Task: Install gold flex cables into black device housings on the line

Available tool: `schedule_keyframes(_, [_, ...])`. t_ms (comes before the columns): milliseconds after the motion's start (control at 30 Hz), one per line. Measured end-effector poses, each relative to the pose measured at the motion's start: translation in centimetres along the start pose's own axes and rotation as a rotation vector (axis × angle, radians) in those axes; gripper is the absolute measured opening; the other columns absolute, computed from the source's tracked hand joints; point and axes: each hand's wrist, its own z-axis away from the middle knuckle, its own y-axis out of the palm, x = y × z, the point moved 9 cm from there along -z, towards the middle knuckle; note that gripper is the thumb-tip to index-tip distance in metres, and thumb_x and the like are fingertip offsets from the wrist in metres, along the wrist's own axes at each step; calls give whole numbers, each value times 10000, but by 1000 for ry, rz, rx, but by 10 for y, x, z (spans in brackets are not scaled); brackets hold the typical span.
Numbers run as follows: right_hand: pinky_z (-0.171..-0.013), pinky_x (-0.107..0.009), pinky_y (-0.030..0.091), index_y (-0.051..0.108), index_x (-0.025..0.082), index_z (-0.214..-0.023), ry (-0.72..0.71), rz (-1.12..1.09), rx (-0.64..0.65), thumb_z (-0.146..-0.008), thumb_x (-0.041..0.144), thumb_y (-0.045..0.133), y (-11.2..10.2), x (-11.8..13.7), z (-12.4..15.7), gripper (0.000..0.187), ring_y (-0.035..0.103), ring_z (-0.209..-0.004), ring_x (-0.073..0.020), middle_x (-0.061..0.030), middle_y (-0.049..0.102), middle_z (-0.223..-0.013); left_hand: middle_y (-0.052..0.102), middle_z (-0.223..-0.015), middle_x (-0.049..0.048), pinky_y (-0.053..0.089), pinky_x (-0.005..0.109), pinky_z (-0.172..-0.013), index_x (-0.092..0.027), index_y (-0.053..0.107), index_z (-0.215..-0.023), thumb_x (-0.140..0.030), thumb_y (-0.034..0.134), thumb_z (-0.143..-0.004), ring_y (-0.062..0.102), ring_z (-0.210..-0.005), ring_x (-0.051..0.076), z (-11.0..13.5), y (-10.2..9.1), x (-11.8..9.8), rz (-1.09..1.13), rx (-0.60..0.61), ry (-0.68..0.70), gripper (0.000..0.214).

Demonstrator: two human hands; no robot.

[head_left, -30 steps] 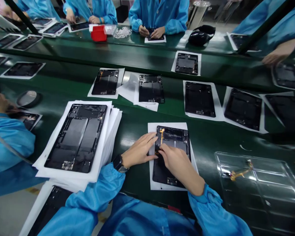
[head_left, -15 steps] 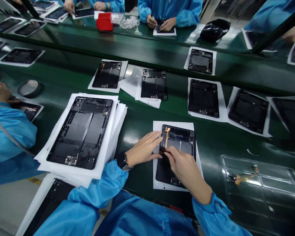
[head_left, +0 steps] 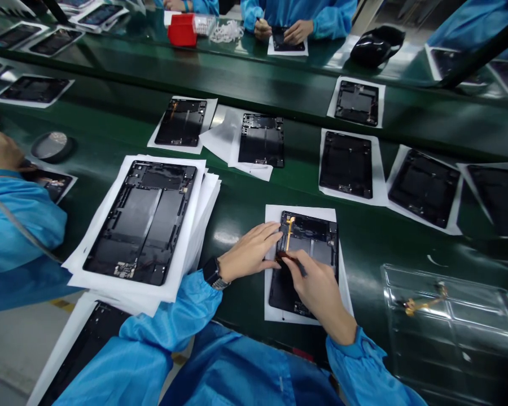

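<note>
- Left hand (head_left: 249, 252): fingers spread wide, tips at the edge of the tablet back housing (head_left: 309, 228), which lies on white paper (head_left: 300, 213).
- Right hand (head_left: 317, 293): narrow pinch at the dark end of the amber flex cable (head_left: 288, 233) on the housing.

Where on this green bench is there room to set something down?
A bare green strip runs between the white sheet under the hands and the clear plastic tray; a narrower one lies between that sheet and the paper stack. Crowded: around the left hand and right hand, on the tablet housing, and along the row of housings beyond.
</note>
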Motion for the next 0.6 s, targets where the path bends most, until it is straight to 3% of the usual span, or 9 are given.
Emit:
schedule_keyframes(200, [-533,-296,301,567,189,-893,-90,346,169,-956,152,428,13,24,-16,156,652,-666,-205,-46,684,-778,400,-1465,187,334,457,-1159,-140,386,-1384,-342,770,-790,332,-1410,294,1,1,1,12,-12,13,736])
schedule_keyframes(300, [-549,-298,304,569,187,-941,-99,362,236,-951,143,455,10,24,-19,122,657,-692,-208,-42,693,-802,412,-1457,186,341,470,-1151,-151,384,-1388,-359,772,-785,344,-1404,297,2,1,1,8,-24,11,747])
schedule_keyframes(433, [-556,-294,307,566,187,-961,-48,357,231,-966,170,470,-1,13,-15,98,659,-691,-207,-43,700,-816,415,-1456,191,348,456,-1148,-145,402,-1377,-392,787,-760,348,-1402,298,2,1,0,-12,-26,17,768])
schedule_keyframes(600, [-536,-302,279,568,188,-945,-51,404,242,-949,155,486,8,19,-16,89,663,-696,-214,-49,704,-830,397,-1472,177,323,429,-1168,-156,399,-1378,-414,774,-768,327,-1416,283,0,4,2,-7,-8,-3,761])
